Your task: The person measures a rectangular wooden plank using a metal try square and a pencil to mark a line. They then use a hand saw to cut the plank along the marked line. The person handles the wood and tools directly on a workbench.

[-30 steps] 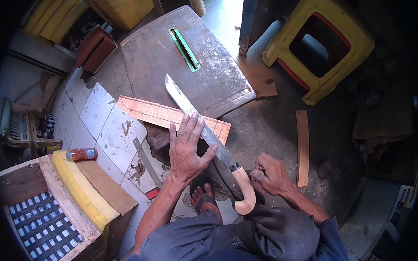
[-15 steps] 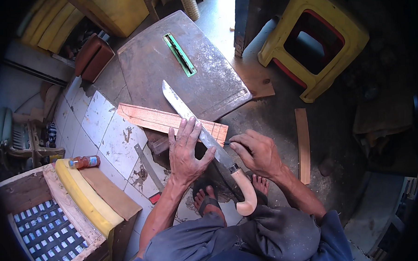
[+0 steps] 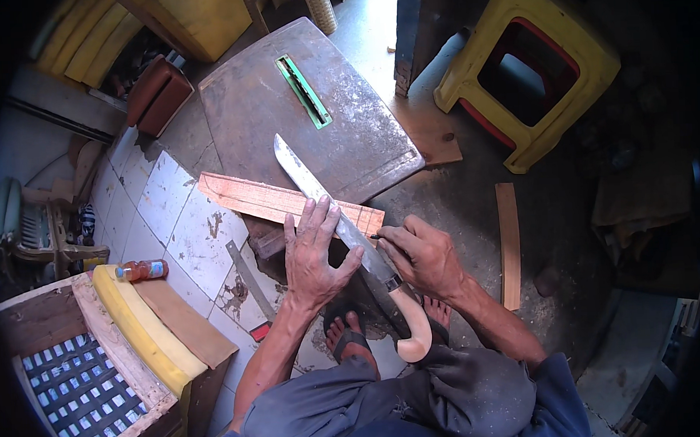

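A machete [image 3: 294,165] with a pale curved wooden handle [image 3: 413,322] lies slantwise over a reddish wooden board [image 3: 245,194]. Dark lines are drawn on the board's face. My left hand [image 3: 313,254] rests with fingers stretched flat on the blade and board, thumb spread apart. By the board's right end, just right of the blade, my right hand [image 3: 426,256] is closed in a pinch round a thin dark pencil [image 3: 375,236]; most of the pencil is hidden by the fingers.
Ahead stands a worn low table [image 3: 241,91] with a green-edged slot [image 3: 303,91]. A yellow stool [image 3: 517,147] is at far right, a wooden strip [image 3: 509,247] on the floor below it. At left are a hand saw [image 3: 250,280] and a bottle [image 3: 142,270] on a wooden frame.
My right hand has shifted slightly left and up, bringing the pencil closer to the blade and the board's end. My left hand, the machete and the board stay in place.
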{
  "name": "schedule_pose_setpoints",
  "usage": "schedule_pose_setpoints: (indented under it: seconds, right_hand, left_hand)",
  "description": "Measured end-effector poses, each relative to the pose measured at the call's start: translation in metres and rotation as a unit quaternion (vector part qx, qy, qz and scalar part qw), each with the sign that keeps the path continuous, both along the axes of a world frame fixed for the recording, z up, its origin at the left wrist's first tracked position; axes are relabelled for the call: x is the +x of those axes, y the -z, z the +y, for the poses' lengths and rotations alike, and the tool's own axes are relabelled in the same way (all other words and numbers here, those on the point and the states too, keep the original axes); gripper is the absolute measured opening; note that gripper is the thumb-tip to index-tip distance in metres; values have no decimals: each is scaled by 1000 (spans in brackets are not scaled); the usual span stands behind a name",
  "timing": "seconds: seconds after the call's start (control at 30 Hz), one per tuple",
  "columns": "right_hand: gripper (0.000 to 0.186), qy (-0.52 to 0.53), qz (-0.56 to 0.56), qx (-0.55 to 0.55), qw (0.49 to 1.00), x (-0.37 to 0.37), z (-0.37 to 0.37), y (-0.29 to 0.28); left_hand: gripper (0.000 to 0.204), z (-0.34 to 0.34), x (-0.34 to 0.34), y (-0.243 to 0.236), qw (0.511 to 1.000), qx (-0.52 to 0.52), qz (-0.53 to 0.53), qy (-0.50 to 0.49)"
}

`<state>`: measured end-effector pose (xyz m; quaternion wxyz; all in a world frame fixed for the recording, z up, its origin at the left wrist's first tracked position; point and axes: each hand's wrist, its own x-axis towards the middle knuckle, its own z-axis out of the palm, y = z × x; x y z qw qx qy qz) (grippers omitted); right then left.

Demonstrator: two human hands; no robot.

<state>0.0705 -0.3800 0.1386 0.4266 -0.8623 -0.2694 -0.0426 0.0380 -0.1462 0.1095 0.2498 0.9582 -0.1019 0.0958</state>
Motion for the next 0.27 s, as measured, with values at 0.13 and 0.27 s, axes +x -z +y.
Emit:
schedule_pose_setpoints:
  seconds: [0.13,0.27]
  right_hand:
    - [21,2,-16,8,1000,0,4,2]
    - [23,-31,5,-22,999,2,0,4]
  left_hand:
    - [78,1,-1,0,1000,3,9,0]
    - [80,2,-1,2,1000,7,18,-1]
